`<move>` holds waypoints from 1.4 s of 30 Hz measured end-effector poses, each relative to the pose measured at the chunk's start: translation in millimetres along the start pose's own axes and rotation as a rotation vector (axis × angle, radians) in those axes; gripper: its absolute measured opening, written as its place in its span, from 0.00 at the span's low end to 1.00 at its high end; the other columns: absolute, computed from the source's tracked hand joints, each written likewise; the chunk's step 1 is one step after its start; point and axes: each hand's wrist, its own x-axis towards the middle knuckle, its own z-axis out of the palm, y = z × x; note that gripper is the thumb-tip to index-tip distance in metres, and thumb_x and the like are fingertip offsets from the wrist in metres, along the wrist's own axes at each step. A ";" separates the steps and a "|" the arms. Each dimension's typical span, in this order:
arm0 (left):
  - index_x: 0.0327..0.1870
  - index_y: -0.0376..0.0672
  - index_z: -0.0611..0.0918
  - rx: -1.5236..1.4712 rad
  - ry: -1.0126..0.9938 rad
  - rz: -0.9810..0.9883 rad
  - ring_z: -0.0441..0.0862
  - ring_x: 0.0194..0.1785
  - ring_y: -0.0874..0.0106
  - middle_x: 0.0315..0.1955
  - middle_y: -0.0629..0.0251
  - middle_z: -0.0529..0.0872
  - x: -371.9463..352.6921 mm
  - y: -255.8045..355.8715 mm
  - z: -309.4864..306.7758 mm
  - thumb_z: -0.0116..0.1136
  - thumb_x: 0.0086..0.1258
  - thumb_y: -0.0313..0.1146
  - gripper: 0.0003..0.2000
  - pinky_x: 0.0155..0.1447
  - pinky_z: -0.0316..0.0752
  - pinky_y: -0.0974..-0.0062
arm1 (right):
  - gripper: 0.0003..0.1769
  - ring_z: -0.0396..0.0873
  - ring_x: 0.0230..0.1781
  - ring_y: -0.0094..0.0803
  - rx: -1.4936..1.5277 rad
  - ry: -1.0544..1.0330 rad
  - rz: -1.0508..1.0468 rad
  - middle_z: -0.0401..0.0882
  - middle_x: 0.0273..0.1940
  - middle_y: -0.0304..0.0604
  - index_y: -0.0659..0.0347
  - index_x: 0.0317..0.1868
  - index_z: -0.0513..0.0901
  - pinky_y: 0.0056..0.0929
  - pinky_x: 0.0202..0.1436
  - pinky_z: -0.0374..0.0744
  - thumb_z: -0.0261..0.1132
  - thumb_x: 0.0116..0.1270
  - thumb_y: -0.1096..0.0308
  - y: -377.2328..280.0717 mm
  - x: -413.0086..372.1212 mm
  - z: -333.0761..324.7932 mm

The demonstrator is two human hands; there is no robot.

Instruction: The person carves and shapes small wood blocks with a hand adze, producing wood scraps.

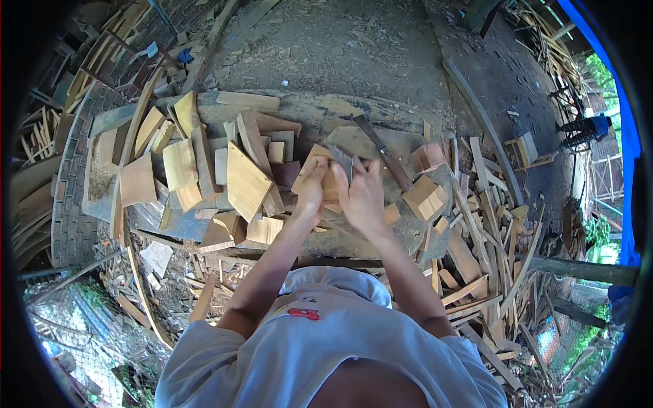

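My left hand [311,187] is closed on a light-brown wood block [328,185] over the workbench. Close beside it, my right hand [362,197] grips a thin grey flat piece [342,159], which is smeared by motion and stands against the block; its kind I cannot tell. Just beyond my right hand lies a long-bladed tool [383,151] with a wooden handle, slanting across the bench. Left of my hands, a pale five-sided board [247,180] leans among other offcuts.
Cut wood blocks [180,165] crowd the left of the workbench [299,107]. Two blocks, one reddish [428,157] and one pale [425,198], sit at its right end. Scrap strips [476,265] pile up at the right. A small wooden stool [527,149] stands farther off.
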 end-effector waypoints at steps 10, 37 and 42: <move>0.40 0.51 0.71 0.110 -0.040 0.173 0.79 0.37 0.75 0.34 0.70 0.75 3.9 3.1 -1.5 0.36 0.75 0.39 0.08 0.24 0.78 0.74 | 0.27 0.64 0.49 0.51 0.197 -0.052 0.153 0.74 0.46 0.59 0.68 0.49 0.75 0.41 0.55 0.67 0.47 0.72 0.50 7.9 12.6 6.0; 0.40 0.53 0.70 0.070 0.045 0.128 0.77 0.38 0.77 0.36 0.70 0.75 14.7 3.4 -5.7 0.35 0.75 0.40 0.08 0.35 0.78 0.72 | 0.23 0.66 0.46 0.52 0.199 0.028 0.087 0.76 0.43 0.59 0.69 0.49 0.76 0.42 0.54 0.67 0.49 0.71 0.55 7.1 3.6 17.7; 0.41 0.53 0.70 -0.059 0.082 0.088 0.78 0.38 0.75 0.37 0.69 0.76 18.2 2.9 -15.0 0.34 0.76 0.40 0.09 0.38 0.79 0.69 | 0.25 0.67 0.46 0.52 0.147 -0.039 0.040 0.74 0.43 0.61 0.70 0.48 0.76 0.43 0.53 0.68 0.48 0.72 0.53 3.0 -3.1 20.0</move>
